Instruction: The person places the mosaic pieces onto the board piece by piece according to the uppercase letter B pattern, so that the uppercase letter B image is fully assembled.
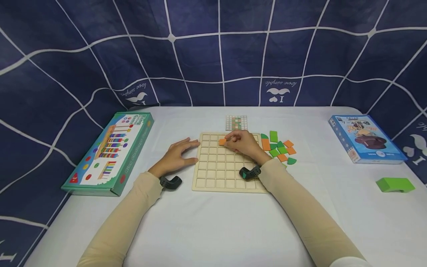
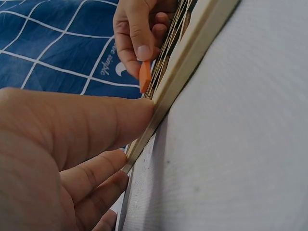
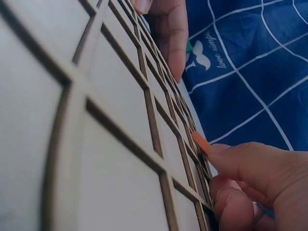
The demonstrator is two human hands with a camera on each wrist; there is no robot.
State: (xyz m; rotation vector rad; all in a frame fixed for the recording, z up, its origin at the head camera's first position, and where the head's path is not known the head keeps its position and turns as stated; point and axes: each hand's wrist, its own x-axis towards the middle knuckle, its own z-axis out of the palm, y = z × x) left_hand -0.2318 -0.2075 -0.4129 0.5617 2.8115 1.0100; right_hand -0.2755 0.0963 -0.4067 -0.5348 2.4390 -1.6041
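Observation:
A wooden grid board with square recesses lies flat on the white table. My right hand pinches an orange square tile between thumb and fingers, close over the board's far rows. In the right wrist view the orange tile stands tilted at the grid. Along the board's left edge, my left hand rests with fingers spread and fairly straight; its thumb touches the side of the board in the left wrist view. A small pattern card lies beyond the board's far edge.
Loose green and orange tiles lie right of the board, partly behind my right arm. A green game box sits at the left, a blue box at the right. Nearer on the right is a green arch block.

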